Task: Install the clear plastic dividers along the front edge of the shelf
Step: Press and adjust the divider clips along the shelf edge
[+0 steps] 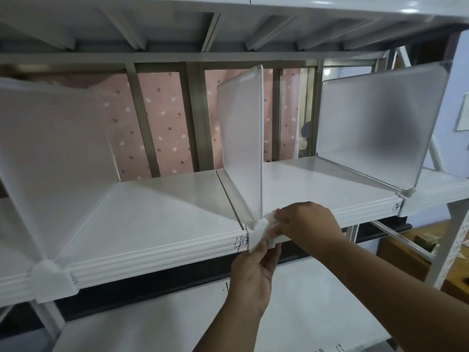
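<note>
Three frosted clear dividers stand upright on the white shelf (162,199). The left divider (50,153) ends in a clip (52,279) over the ribbed front edge (152,255). The right divider (375,128) stands near the shelf's right end. The middle divider (243,138) meets the front edge at its clip (258,233). My left hand (256,270) pinches that clip from below. My right hand (307,219) presses on the clip from above and from the right.
Another white shelf (291,301) lies below, and the underside of an upper shelf (228,29) is close overhead. Behind the rack hangs a pink dotted curtain (162,123). A brown box (411,252) sits low on the right beside a perforated post (456,247).
</note>
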The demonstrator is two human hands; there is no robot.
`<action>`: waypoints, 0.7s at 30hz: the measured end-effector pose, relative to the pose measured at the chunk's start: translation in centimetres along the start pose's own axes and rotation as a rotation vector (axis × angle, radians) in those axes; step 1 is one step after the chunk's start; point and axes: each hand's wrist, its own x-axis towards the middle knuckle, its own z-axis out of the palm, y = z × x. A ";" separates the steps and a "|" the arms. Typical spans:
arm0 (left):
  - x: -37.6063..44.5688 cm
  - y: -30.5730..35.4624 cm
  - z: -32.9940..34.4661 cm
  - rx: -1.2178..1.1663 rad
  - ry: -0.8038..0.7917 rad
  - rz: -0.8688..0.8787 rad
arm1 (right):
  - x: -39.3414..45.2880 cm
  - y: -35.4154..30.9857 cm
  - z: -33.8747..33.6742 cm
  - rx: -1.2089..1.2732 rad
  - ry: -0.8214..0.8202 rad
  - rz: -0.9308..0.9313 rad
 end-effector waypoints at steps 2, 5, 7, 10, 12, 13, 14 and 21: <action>-0.2 0.2 0.1 0.001 -0.004 -0.009 | 0.1 0.0 0.1 -0.037 0.006 0.003; -0.3 0.4 0.0 0.001 0.004 -0.010 | 0.1 -0.2 0.1 -0.059 0.009 0.002; -0.3 0.5 0.1 0.000 0.008 -0.010 | 0.1 -0.4 0.0 -0.063 0.009 -0.004; -0.4 0.7 -0.1 -0.002 0.008 -0.015 | 0.0 -0.6 -0.1 -0.087 0.013 -0.013; -0.5 1.0 -0.3 -0.003 0.003 -0.023 | -0.1 -0.9 0.0 -0.087 0.019 -0.006; -0.5 1.2 -0.5 -0.005 0.003 -0.024 | -0.1 -1.1 0.0 -0.088 0.025 0.002; -0.5 1.4 -0.6 -0.004 0.004 -0.022 | -0.1 -1.3 0.0 -0.089 0.034 0.008; -0.8 1.8 -0.8 -0.010 0.012 -0.012 | -0.1 -1.6 0.4 -0.142 0.073 -0.003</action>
